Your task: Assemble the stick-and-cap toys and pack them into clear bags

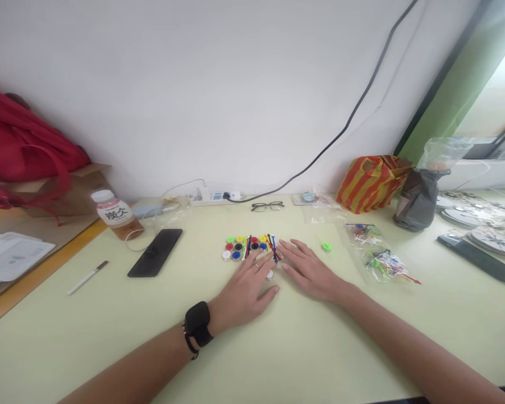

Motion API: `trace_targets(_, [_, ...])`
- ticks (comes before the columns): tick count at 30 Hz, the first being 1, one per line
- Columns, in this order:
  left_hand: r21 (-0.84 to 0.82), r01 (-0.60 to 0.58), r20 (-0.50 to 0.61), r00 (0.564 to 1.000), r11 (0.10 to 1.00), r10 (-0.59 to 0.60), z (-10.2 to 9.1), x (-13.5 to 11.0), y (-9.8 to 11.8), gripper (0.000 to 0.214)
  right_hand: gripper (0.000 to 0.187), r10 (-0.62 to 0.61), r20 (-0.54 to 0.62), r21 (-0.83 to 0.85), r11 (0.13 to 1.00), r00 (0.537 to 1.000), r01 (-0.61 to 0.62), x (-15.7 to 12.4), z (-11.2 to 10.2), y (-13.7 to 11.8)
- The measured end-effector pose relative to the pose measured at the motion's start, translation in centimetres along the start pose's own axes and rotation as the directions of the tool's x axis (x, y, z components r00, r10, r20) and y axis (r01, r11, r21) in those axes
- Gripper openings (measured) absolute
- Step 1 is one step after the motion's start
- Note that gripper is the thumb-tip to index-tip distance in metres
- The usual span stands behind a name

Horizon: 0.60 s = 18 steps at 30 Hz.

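Small round discs in several colours lie in rows near the middle of the table, with thin coloured arrow-shaped pieces among them. My left hand, fingers stretched out, rests over the front of this group and partly hides it. A white disc shows beside its fingers. My right hand lies flat with fingers apart, its fingertips at the right side of the arrow-shaped pieces. Farther right, a bright green disc sits alone. Neither hand visibly grips anything.
Left: a black phone, a pen, a drink bottle. Behind: glasses and a power strip. Right: clear bags of small pieces, a striped bag, a dark bag, another phone.
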<state>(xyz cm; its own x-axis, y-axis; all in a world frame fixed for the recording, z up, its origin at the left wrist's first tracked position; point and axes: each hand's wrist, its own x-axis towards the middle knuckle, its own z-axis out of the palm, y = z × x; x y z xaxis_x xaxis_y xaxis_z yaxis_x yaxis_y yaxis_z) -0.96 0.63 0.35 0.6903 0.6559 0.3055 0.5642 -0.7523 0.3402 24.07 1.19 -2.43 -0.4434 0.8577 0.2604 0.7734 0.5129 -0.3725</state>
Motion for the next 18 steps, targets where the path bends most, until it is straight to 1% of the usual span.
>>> trace_targets(2, [0.025,-0.017,0.050,0.999,1.000,0.016,0.1,0.2,0.0,0.054,0.059,-0.002,0.019,0.005,1.000,1.000,0.002,0.0,0.1,0.3])
trace_targets(6, [0.046,-0.040,0.117,0.993,0.998,0.034,0.0,0.6,-0.1,0.057,0.059,-0.017,0.028,0.005,1.000,0.999,0.017,0.1,0.1,0.3])
trace_targets(9, [0.046,-0.025,0.153,0.988,0.999,0.017,-0.2,0.7,0.0,0.060,0.057,-0.028,0.000,0.008,1.000,1.000,0.028,0.1,0.0,0.2])
trace_targets(14, [0.034,-0.011,0.139,0.990,0.999,0.006,0.0,0.5,-0.2,0.063,0.044,-0.061,-0.082,0.022,0.998,0.995,0.063,0.4,-0.6,0.1])
trace_targets(18, [0.008,-0.025,0.101,0.995,1.000,0.024,0.2,0.4,-0.4,0.064,0.031,-0.033,-0.140,0.018,0.999,0.990,0.036,0.7,-0.9,0.6])
